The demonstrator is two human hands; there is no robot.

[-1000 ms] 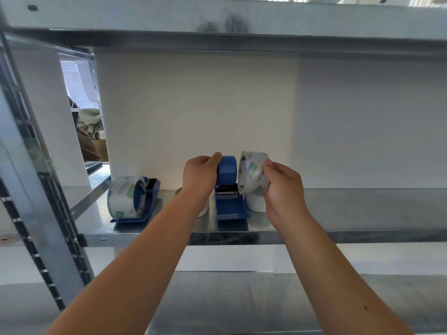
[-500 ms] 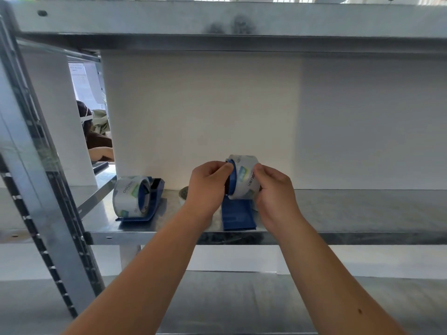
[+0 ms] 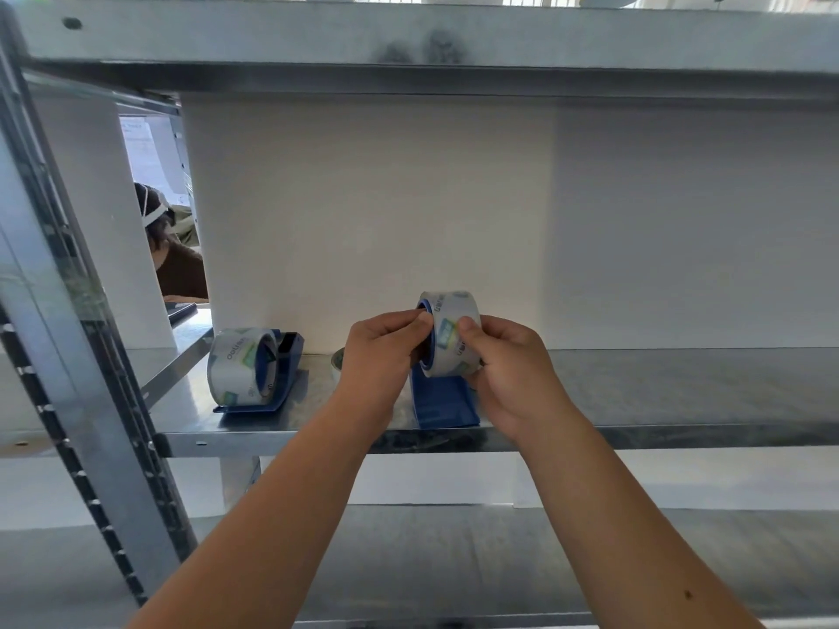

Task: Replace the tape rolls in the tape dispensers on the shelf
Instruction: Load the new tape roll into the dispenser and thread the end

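Note:
A blue tape dispenser (image 3: 442, 404) stands at the front of the metal shelf (image 3: 658, 392). A clear tape roll (image 3: 451, 329) with a green and blue label sits over the dispenser's blue hub. My right hand (image 3: 508, 374) grips the roll from the right, thumb on its face. My left hand (image 3: 379, 356) holds the dispenser's hub side from the left, fingertips on the blue rim. A second blue dispenser (image 3: 272, 379) with a clear roll on it lies on its side further left. Part of another roll (image 3: 338, 360) peeks out behind my left hand.
A slotted steel upright (image 3: 77, 338) runs down the left. An upper shelf (image 3: 408, 43) hangs overhead and a lower shelf (image 3: 454, 560) lies below. A white wall panel backs the shelf. Another person (image 3: 175, 261) is visible through the gap at the left.
The roll was held apart to the right of the bare blue hub; my right hand has slid it leftward onto the hub. My left hand stays on the dispenser.

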